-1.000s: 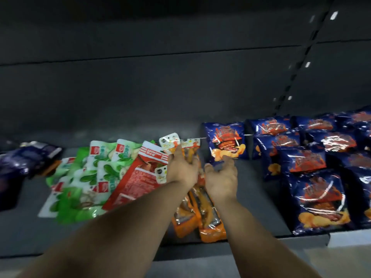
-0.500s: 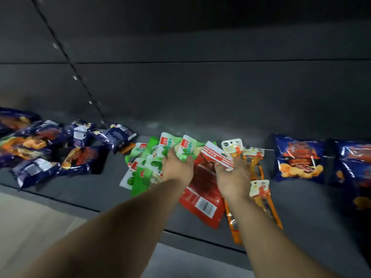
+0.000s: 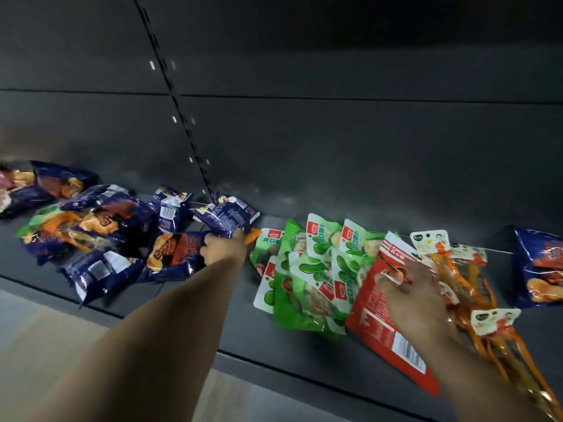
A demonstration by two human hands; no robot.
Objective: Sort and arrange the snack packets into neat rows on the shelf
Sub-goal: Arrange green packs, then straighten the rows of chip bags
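- Far left, toward nine o'clock: a jumbled heap of dark blue snack bags (image 3: pixel 91 226) on the dark shelf (image 3: pixel 243 339), lying at mixed angles and overlapping, some face up with orange print, some showing white label backs.
- At the heap's right edge: one blue bag (image 3: pixel 227 217) raised and tilted, back label up, just in front of the slotted upright (image 3: pixel 182 126) on the back panel.
- Left hand (image 3: pixel 224 249) reaching toward eleven o'clock, fingers curled round the lower edge of that raised blue bag, gripping it; another blue bag with orange print (image 3: pixel 173 257) touching the hand on its nine o'clock side.
- A sliver of orange wrapper (image 3: pixel 253 235) just at three o'clock of the left hand; cannot tell what packet.
- Centre: green-and-white packets (image 3: pixel 316 269) fanned and overlapping, flat on the shelf.
- Next right, overlapping the green fan: a red packet (image 3: pixel 377 318) lying slantwise, barcode end toward five o'clock near the shelf's front edge.
- Right hand (image 3: pixel 411 295) over the red packet, fingers bent, pinching a small white-and-red packet tab (image 3: pixel 394 274) at its fingertips.
- At three o'clock of that hand: long orange packets with white header cards (image 3: pixel 466 269), one trailing toward five o'clock past the shelf edge.
- Far right: a blue bag (image 3: pixel 542 269) lying flat, partly cut off.
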